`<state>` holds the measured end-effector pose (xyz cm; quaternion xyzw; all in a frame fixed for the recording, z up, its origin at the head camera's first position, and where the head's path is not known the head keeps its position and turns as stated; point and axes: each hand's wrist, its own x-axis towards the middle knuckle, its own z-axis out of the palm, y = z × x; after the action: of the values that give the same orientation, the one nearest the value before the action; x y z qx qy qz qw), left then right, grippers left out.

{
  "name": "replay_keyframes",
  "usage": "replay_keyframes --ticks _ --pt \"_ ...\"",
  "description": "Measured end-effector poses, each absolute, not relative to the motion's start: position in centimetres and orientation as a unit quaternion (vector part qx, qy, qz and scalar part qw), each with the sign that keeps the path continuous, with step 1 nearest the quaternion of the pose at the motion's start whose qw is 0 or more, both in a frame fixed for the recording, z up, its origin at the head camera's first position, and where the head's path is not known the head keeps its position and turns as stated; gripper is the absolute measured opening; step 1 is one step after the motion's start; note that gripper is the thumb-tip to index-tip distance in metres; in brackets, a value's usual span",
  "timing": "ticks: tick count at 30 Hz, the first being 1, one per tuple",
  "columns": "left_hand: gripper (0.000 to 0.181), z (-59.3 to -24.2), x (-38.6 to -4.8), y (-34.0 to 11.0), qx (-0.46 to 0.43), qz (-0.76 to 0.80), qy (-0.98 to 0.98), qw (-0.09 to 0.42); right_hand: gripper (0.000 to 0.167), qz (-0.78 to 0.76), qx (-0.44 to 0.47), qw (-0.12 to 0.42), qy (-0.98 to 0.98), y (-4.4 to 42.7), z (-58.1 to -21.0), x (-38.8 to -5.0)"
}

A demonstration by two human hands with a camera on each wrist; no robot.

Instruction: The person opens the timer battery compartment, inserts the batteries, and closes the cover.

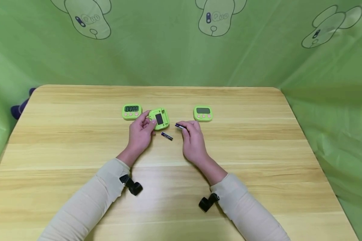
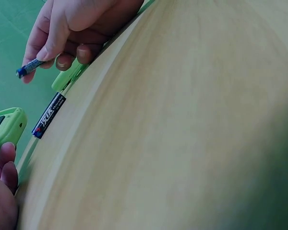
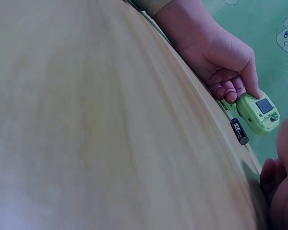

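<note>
My left hand (image 1: 140, 133) grips a green timer (image 1: 159, 118) turned back side up, with its recessed back and a dark rectangle showing. Between thumb and fingers, my right hand (image 1: 194, 140) pinches a dark battery (image 1: 179, 126), just right of that timer; the left wrist view shows the held battery (image 2: 29, 68) sticking out past the fingertips. A second battery (image 1: 167, 136) lies on the table below the timer, between the hands. It also shows in the right wrist view as a black battery (image 3: 239, 131) beneath the held timer (image 3: 259, 113).
On the wooden table (image 1: 169, 207), a green timer with digits on its display (image 1: 131, 111) lies left of the held one. Another green timer with a blank display (image 1: 203, 113) lies beyond my right hand. A green curtain (image 1: 169, 60) hangs behind the table's far edge.
</note>
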<state>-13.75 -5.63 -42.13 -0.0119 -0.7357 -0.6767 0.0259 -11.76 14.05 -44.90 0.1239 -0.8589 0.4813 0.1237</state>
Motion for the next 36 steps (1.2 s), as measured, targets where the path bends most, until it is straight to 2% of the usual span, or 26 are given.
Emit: replay_keyframes --ticks 8,16,21,23,28,36 --pt "0.042 -42.1 -13.6 -5.6 -0.011 -0.677 -0.735 0.027 0.016 0.544 0.111 0.106 -0.825 13.9 -44.7 -11.6" --pt "0.041 -41.9 -13.6 -5.7 -0.021 -0.676 -0.736 0.032 0.013 0.608 0.102 0.163 -0.77 13.6 -44.9 -11.7" --pt "0.041 -41.6 -13.4 -5.7 -0.024 -0.676 -0.736 0.035 0.008 0.629 0.11 0.175 -0.75 12.7 -42.5 -11.1" --pt "0.041 -42.6 -13.8 -5.8 -0.026 -0.676 -0.735 0.038 0.007 0.642 0.114 0.176 -0.737 12.4 -41.9 -11.0" --pt "0.042 -45.4 -15.1 -6.0 -0.035 -0.681 -0.73 0.049 0.016 0.666 0.097 0.165 -0.721 11.9 -42.3 -11.5" --pt "0.042 -45.6 -15.1 -6.0 -0.039 -0.678 -0.732 0.057 0.03 0.649 0.076 0.181 -0.735 10.6 -42.2 -12.2"
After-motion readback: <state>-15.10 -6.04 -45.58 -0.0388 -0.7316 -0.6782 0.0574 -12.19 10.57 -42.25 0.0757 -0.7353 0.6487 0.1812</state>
